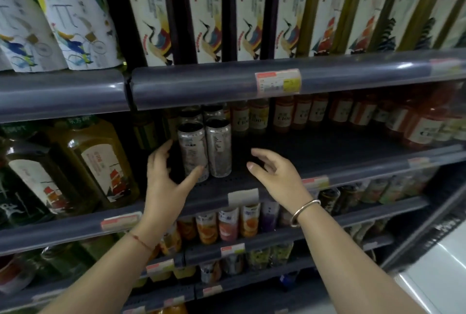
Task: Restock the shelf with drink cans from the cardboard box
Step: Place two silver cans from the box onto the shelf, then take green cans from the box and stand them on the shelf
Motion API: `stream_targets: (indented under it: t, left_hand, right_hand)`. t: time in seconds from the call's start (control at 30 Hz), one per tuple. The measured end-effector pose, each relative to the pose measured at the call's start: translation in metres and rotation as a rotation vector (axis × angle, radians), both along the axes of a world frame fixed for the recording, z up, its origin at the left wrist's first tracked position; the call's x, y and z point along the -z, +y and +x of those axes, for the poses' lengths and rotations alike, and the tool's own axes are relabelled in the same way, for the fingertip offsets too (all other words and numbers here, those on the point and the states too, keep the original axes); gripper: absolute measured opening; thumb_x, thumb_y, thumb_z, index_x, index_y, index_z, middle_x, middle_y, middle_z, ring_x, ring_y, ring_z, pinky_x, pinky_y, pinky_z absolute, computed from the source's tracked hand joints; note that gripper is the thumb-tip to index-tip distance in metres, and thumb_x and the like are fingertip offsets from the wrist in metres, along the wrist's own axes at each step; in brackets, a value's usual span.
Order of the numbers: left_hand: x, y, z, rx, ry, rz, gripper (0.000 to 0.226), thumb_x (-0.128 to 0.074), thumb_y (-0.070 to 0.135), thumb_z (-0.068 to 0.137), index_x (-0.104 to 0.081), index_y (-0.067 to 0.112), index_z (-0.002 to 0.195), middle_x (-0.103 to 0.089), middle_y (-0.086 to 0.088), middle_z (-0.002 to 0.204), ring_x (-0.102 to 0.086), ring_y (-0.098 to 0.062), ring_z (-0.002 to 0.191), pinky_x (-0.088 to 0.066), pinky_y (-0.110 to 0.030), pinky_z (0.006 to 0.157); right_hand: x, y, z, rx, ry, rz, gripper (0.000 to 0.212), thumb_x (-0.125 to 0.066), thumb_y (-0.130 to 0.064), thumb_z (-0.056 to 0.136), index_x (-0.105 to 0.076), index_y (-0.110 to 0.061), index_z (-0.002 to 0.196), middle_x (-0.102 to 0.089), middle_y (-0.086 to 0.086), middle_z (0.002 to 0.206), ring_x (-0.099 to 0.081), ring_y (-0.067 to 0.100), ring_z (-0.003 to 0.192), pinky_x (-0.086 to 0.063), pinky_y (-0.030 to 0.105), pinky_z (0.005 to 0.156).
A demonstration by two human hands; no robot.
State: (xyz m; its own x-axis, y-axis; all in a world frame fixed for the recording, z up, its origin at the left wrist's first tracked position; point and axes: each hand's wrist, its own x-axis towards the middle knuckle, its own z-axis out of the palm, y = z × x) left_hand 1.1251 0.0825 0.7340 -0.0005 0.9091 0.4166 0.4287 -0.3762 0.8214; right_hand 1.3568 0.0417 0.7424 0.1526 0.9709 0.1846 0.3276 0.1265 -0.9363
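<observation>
Standing in two short rows on the dark grey metal middle shelf [315, 155] is a small group of tall silver aluminium drink cans [219, 147], at least four, upright and touching. The left hand [166, 177] is cupped around the left front silver can [193, 150], fingers on its far side and thumb against its lower front. Whether it grips or merely steadies the can cannot be determined. The right hand [274, 175], with a plain silver metal bangle [303, 213] on its wrist, hovers with fingers loosely spread, holding nothing, just right of the cans above bare shelf. Orange-red labelled plastic bottles [285, 114] occupy the rear of that stretch. The cardboard box is out of view.

Assessment: restocking is started but at an early stage. Considerable frontage beside the cans remains unfilled, so further cans appear needed.
</observation>
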Motion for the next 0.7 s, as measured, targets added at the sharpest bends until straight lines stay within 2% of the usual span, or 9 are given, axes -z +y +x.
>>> stream_targets:
  t: [0.07,0.13,0.23,0.33,0.43,0.5,0.63,0.7]
  left_hand:
    - [0.013,-0.028,0.007,0.058,0.038,0.024,0.072,-0.065,0.056,0.074,-0.03,0.044,0.136,-0.029,0.022,0.128,-0.038,-0.009,0.125,-0.035,-0.026,0.101]
    - [0.028,-0.053,0.024,0.167,0.094,0.013,0.061,-0.062,0.054,0.077,-0.034,0.045,0.13,-0.034,0.018,0.125,-0.042,-0.007,0.119,-0.036,-0.023,0.097]
    - [0.056,-0.083,0.064,0.409,0.253,-0.033,0.047,-0.059,0.051,0.081,-0.042,0.04,0.123,-0.046,0.014,0.121,-0.046,-0.003,0.115,-0.035,-0.016,0.095]
    - [0.09,-0.107,0.115,0.665,0.451,-0.093,0.04,-0.065,0.037,0.087,-0.056,0.024,0.124,-0.053,0.009,0.124,-0.05,-0.007,0.119,-0.029,-0.005,0.096]
    - [0.132,-0.133,0.17,0.907,0.603,-0.109,0.044,-0.06,0.04,0.09,-0.054,0.021,0.13,-0.052,0.006,0.132,-0.048,-0.008,0.123,-0.032,-0.012,0.099]
    - [0.17,-0.151,0.206,1.049,0.688,-0.114,0.048,-0.056,0.043,0.092,-0.049,0.02,0.134,-0.049,0.006,0.137,-0.045,-0.009,0.125,-0.029,-0.014,0.1]
    - [0.257,-0.194,0.268,1.291,0.818,-0.091,0.047,-0.055,0.039,0.093,-0.05,0.013,0.132,-0.052,-0.001,0.133,-0.048,-0.015,0.124,-0.031,-0.019,0.1]
    - [0.308,-0.216,0.292,1.411,0.879,-0.051,0.043,-0.055,0.035,0.093,-0.052,0.013,0.13,-0.054,-0.003,0.129,-0.05,-0.017,0.121,-0.032,-0.021,0.098]
  right_hand:
    - [0.008,-0.029,0.015,0.058,-0.047,-0.01,0.035,-0.064,-0.034,0.089,-0.059,-0.035,0.124,-0.055,-0.023,0.125,-0.046,-0.004,0.12,-0.034,0.012,0.099]
    - [0.02,-0.062,0.031,0.133,-0.103,-0.039,0.033,-0.063,-0.035,0.089,-0.06,-0.035,0.122,-0.053,-0.03,0.117,-0.048,-0.007,0.113,-0.038,0.009,0.092]
    - [0.044,-0.116,0.056,0.266,-0.201,-0.051,0.029,-0.064,-0.029,0.089,-0.063,-0.029,0.118,-0.056,-0.024,0.112,-0.056,-0.006,0.104,-0.045,0.008,0.089]
    - [0.078,-0.174,0.078,0.399,-0.266,-0.122,0.025,-0.065,-0.021,0.089,-0.066,-0.022,0.114,-0.058,-0.019,0.103,-0.059,0.0,0.091,-0.043,0.002,0.082]
    - [0.123,-0.231,0.099,0.569,-0.296,-0.209,0.023,-0.067,-0.016,0.087,-0.069,-0.014,0.11,-0.065,-0.002,0.106,-0.061,0.011,0.097,-0.046,0.016,0.091]
    - [0.162,-0.269,0.111,0.663,-0.285,-0.32,0.026,-0.066,-0.015,0.087,-0.068,-0.013,0.114,-0.066,0.003,0.111,-0.061,0.015,0.102,-0.045,0.021,0.094]
    - [0.255,-0.338,0.122,0.807,-0.212,-0.542,0.028,-0.063,-0.017,0.089,-0.066,-0.013,0.117,-0.066,0.004,0.113,-0.06,0.018,0.106,-0.036,0.011,0.084]
    - [0.309,-0.366,0.12,0.869,-0.17,-0.638,0.028,-0.062,-0.02,0.09,-0.065,-0.013,0.117,-0.066,0.003,0.114,-0.06,0.017,0.106,-0.035,0.011,0.084]
